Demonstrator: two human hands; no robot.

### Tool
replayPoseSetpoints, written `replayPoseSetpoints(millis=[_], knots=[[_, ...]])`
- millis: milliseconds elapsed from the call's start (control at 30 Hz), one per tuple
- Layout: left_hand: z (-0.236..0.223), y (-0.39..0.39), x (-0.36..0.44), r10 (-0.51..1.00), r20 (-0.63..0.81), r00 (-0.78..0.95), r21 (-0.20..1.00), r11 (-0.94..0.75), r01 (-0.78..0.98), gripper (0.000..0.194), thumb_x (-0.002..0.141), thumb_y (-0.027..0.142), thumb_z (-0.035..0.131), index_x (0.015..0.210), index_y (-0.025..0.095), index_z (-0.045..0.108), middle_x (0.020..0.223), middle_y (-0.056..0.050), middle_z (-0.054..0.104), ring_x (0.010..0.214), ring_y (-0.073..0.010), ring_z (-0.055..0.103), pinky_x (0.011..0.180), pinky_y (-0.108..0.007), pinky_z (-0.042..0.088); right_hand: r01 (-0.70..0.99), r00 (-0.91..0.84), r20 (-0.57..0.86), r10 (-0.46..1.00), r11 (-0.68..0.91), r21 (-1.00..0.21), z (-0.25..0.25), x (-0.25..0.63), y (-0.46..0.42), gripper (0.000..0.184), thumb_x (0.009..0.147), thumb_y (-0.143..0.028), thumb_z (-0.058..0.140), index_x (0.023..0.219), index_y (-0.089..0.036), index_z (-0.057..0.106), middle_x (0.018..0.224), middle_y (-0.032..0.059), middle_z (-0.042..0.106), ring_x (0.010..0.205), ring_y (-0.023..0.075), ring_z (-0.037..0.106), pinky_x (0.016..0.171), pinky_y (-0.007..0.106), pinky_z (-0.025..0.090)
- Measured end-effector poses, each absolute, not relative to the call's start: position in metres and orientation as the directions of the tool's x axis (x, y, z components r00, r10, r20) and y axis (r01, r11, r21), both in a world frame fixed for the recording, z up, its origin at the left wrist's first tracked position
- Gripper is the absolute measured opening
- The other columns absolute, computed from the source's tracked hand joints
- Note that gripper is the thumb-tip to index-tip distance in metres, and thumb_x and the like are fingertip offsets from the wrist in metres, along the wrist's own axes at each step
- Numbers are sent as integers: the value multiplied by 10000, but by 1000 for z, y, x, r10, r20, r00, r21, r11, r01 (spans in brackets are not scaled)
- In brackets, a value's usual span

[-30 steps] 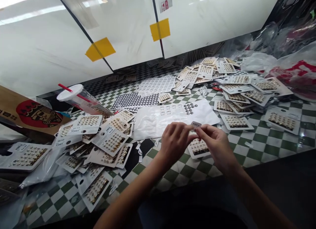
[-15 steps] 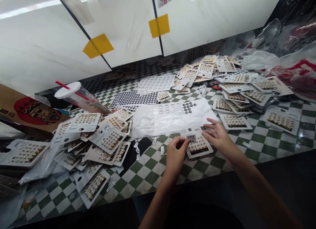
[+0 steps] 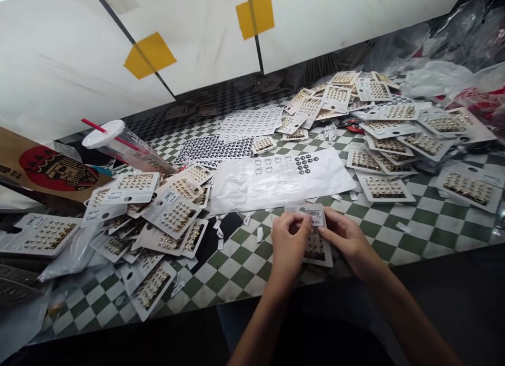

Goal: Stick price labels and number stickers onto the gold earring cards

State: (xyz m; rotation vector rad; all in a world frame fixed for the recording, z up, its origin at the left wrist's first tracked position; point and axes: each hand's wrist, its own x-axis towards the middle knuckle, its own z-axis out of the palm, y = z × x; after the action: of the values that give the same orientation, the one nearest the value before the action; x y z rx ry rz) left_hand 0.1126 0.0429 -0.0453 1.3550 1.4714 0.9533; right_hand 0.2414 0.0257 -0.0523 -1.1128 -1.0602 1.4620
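In the middle front, an earring card (image 3: 317,255) with rows of small gold studs lies on the checkered table between my two hands. A price sticker (image 3: 314,217) reading about 4.00 sits against the card's upper part. My left hand (image 3: 290,242) pinches the sticker's left edge between thumb and curled fingers. Around the card's right edge, my right hand (image 3: 351,242) is closed, with its thumb beside the sticker's lower edge. Just beyond lies a white backing sheet (image 3: 244,190) bearing a few price labels and round black stickers.
Earring cards are heaped at left (image 3: 171,213) and right (image 3: 389,129). Sticker sheets (image 3: 252,121) lie behind. A lidded plastic cup (image 3: 126,145) with a red straw stands by a brown paper bag (image 3: 47,166). Plastic bags (image 3: 437,82) crowd the back right; paper scraps (image 3: 260,234) are scattered.
The price sticker has come down against the card's upper part. My right hand has moved in from the side and closed on the card, which sits slightly nearer me.
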Motion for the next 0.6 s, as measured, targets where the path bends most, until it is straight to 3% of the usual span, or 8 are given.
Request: replayPoseSetpoints(millis=[200,333,467,600], knots=[[-48,44,117,994,-113,-15,943,111,314,189,807,326,591,706,179,651,721,-17,595,723,-151,536,652,-268,427,-139,-74,-56,996,-66,-988,-52,242,26,218,805,-307,600,995,-218,661,927,40,593,939,203,575,828,301,474],[-44,43,119,996,-82,-31,902,87,422,200,815,315,592,665,187,628,685,-11,589,737,-167,525,687,-299,412,-93,-17,-19,1000,-20,-995,-50,238,27,138,837,-319,571,867,-208,647,831,18,538,830,169,535,745,257,445],[-40,38,124,999,42,-30,748,-11,663,224,829,316,590,647,187,573,685,-20,590,753,-203,493,756,-385,371,-29,170,-47,984,-43,-999,-50,229,28,260,844,-338,563,635,-187,532,666,-13,441,656,131,436,604,237,387],[-40,33,124,970,241,21,540,-152,828,270,850,337,564,642,188,479,676,-34,535,713,-209,437,709,-397,368,-60,236,-57,970,-44,-997,-50,224,27,297,823,-373,588,609,-190,493,638,-20,412,603,121,397,546,234,367]])
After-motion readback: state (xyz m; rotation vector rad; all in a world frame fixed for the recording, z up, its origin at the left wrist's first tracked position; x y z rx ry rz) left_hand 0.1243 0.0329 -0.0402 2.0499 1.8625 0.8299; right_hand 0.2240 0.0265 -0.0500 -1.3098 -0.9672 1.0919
